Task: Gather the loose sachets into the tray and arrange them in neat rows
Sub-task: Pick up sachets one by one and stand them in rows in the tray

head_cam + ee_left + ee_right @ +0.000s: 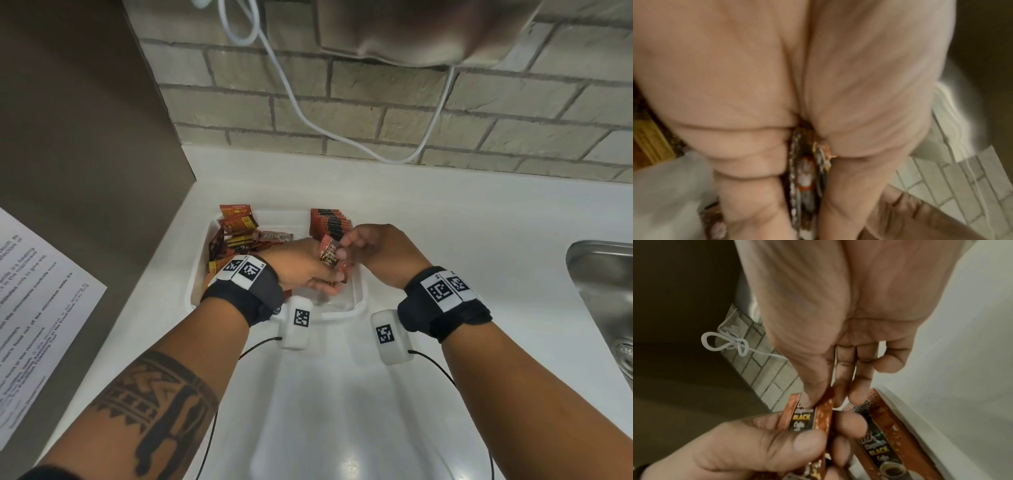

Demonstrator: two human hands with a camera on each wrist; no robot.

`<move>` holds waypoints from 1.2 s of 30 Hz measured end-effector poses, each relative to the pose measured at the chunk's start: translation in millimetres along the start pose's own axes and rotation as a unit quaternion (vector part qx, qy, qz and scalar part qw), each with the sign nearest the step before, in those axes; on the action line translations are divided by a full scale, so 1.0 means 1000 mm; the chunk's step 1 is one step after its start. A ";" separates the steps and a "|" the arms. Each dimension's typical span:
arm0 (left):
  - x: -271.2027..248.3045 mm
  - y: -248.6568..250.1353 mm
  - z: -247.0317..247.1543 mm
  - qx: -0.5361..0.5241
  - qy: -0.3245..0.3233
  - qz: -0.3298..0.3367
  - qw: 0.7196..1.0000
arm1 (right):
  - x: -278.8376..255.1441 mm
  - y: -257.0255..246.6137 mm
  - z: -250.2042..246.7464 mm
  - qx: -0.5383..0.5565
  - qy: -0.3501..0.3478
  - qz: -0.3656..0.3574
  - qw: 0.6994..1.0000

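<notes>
A white tray sits on the white counter. Loose brown and orange sachets lie heaped in its left half. A neat upright row of sachets fills its back right corner. Above the tray's middle, my left hand grips a small bundle of sachets, seen edge-on in the left wrist view. My right hand pinches the top of one black coffee sachet in that bundle between thumb and forefinger. Another such sachet lies below, against the tray wall.
A steel sink opens at the right edge of the counter. A white cable hangs along the brick wall behind. A brown panel with a printed paper sheet rises on the left. Bare counter lies in front of the tray.
</notes>
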State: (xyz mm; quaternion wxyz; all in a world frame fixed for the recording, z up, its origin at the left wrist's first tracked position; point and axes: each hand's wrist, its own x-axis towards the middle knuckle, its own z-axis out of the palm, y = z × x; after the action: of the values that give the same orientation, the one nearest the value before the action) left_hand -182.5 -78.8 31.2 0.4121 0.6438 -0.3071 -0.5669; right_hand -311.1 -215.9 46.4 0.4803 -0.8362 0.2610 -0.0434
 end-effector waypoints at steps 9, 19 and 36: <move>-0.010 0.007 0.000 0.006 0.121 0.071 0.990 | 0.004 -0.008 -0.008 0.053 0.058 -0.007 0.997; -0.010 0.007 -0.001 0.249 0.200 0.069 0.945 | 0.001 -0.019 -0.004 0.001 0.088 -0.013 0.996; -0.001 -0.002 0.024 0.477 0.067 -0.087 0.872 | 0.000 -0.004 0.015 -0.189 0.027 0.011 0.982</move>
State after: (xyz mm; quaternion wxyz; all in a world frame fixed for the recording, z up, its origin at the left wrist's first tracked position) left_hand -206.0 -81.0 29.9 0.0231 0.8227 -0.4544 -0.3408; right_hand -304.2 -202.5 41.9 0.3069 -0.9074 0.2868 -0.0104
